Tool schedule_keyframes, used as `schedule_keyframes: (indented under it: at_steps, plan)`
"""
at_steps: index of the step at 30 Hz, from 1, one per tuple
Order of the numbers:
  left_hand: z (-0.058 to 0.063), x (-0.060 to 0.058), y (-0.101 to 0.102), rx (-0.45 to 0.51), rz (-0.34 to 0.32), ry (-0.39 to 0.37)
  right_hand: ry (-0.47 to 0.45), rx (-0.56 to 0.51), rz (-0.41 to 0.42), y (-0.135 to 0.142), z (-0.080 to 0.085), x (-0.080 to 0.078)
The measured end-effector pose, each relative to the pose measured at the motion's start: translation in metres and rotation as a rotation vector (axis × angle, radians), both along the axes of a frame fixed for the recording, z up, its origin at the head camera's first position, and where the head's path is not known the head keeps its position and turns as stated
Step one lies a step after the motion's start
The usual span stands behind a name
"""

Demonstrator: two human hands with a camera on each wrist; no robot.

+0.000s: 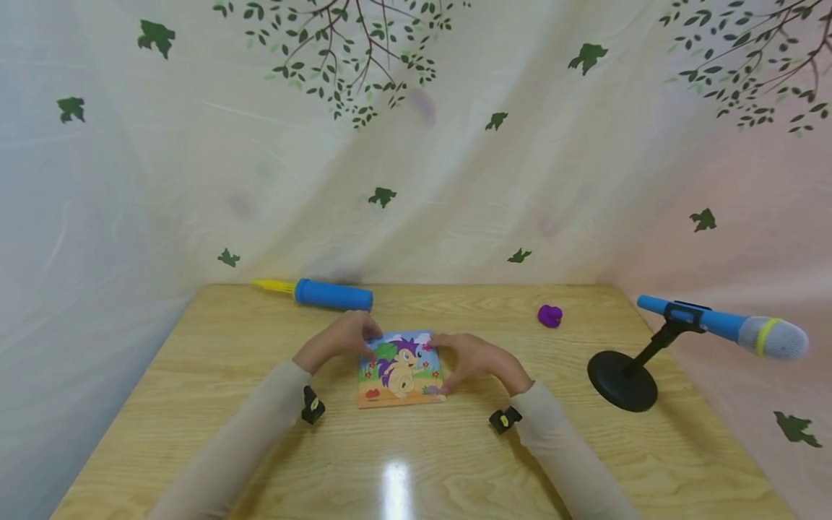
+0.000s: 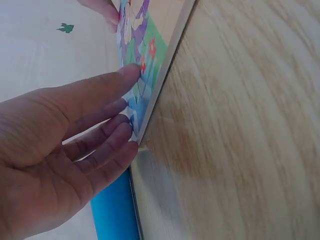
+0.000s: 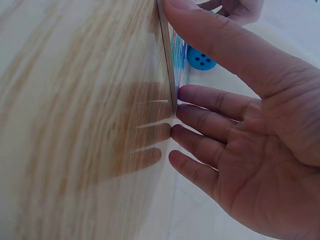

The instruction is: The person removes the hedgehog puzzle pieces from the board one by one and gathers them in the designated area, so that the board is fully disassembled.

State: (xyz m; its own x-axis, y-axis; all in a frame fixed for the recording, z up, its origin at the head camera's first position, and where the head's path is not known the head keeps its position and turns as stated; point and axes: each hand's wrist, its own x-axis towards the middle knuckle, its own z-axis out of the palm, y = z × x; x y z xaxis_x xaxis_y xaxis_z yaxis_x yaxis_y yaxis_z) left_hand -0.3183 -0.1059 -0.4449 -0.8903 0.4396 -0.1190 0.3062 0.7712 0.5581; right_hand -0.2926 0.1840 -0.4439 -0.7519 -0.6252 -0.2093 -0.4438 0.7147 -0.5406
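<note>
A square hedgehog picture board point(image 1: 399, 368) lies flat on the wooden table, its bright printed side up. At its far left corner, my left hand point(image 1: 347, 336) touches it. In the left wrist view the thumb of that left hand point(image 2: 60, 135) rests on the printed face, with loosely bent fingers against the edge. On the other side, my right hand point(image 1: 477, 359) spans the right edge, thumb near the lower corner and fingers at the far corner. The right wrist view shows the fairly straight fingers of this right hand point(image 3: 240, 125) beside the board's corner.
Behind the board lies a blue balloon pump point(image 1: 333, 295) with a yellow nozzle. A small purple toy duck point(image 1: 549, 315) sits far right. Nearer the right edge, a blue microphone point(image 1: 721, 325) is held on a round black stand point(image 1: 622, 380). A leaf-printed curtain point(image 1: 455, 180) hangs behind the table.
</note>
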Motion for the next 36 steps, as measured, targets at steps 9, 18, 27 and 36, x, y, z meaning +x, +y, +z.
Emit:
schedule_keyframes:
  at_steps: [9,18,27,36]
  plan:
    - [-0.0004,0.0015,-0.0069,0.058,-0.009,-0.009,0.003,0.006,-0.001,-0.0012,-0.0018,-0.0001]
    - [-0.0038,-0.0007,-0.0077,0.039,-0.043,0.009,-0.007,-0.021,0.010,-0.0012,-0.0005,0.0029]
    - [-0.0010,-0.0024,-0.0014,0.023,-0.048,-0.018,-0.015,-0.011,-0.005,-0.0009,0.0018,0.0023]
    - [-0.0046,-0.0055,-0.0049,0.033,-0.062,-0.009,0.003,0.005,0.013,-0.0016,0.0024,0.0021]
